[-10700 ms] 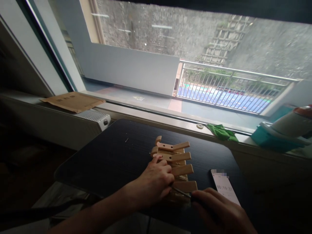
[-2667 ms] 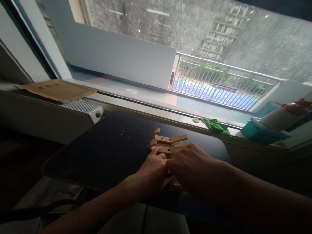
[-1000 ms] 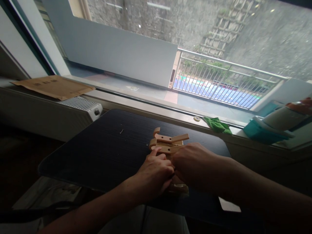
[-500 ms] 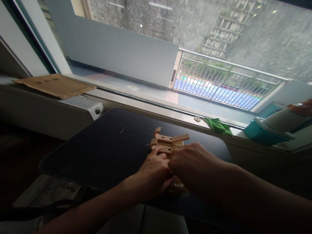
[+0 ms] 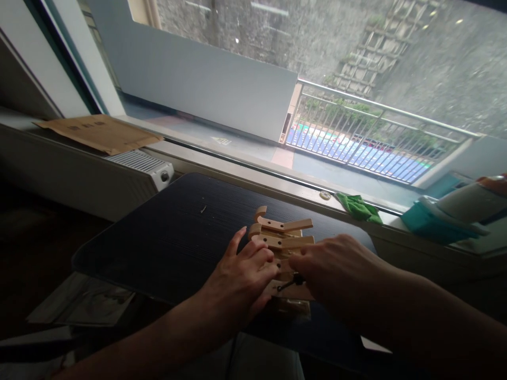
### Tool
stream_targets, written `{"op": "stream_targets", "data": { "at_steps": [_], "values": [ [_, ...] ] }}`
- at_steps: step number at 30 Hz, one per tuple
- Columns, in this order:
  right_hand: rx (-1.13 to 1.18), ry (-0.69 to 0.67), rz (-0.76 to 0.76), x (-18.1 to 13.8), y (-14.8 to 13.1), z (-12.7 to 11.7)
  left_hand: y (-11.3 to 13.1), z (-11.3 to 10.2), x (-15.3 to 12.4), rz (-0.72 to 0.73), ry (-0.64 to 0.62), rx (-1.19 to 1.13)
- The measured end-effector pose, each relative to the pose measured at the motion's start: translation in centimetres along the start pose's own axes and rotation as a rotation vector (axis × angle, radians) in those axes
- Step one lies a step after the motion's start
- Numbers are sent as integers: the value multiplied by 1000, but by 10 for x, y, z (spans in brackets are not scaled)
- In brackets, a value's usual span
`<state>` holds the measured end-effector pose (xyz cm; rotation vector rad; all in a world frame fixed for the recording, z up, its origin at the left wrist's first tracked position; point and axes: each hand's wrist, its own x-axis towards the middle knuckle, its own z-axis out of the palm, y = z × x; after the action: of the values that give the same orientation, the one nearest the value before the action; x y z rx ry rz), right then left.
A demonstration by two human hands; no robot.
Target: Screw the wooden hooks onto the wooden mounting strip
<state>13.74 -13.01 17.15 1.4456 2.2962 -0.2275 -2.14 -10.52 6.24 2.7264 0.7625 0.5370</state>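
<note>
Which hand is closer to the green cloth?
Right. The right hand, pinching a dark tool, is left of the cloth, nearer the person; the left hand presses the rack, farther left.

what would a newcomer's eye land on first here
The pale wooden hook rack lies on the black table with both hands on it. The left hand presses flat, and the right hand pinches a small dark tool at its near end. Behind, a green cloth sits on the windowsill at right.
</note>
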Motion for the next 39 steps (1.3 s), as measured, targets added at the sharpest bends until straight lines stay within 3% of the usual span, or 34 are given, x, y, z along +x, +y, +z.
{"op": "stream_targets", "data": {
  "at_steps": [4, 8, 13, 21, 28, 34, 36, 39],
  "values": [
    [4, 14, -64, -2, 0, -2, -4, 4, -27, -27, 155, -42],
    [76, 41, -138, 2, 0, 2, -10, 21, -46, -165, 301, -143],
    [170, 65, -78, 1, 11, 20, -18, 37, -52, -284, 317, -320],
    [254, 110, 103, -9, 16, 36, -19, 41, -50, -375, 332, -520],
    [249, 140, -26, -5, 14, 35, -17, 40, -52, -396, 305, -552],
    [232, 183, -11, -6, 14, 26, -16, 43, -54, -377, 308, -567],
    [262, 220, 13, -17, 20, 37, -15, 43, -56, -375, 301, -576],
    [339, 448, 93, -38, 24, 81, -14, 43, -58, -388, 289, -586]
  ]
}}
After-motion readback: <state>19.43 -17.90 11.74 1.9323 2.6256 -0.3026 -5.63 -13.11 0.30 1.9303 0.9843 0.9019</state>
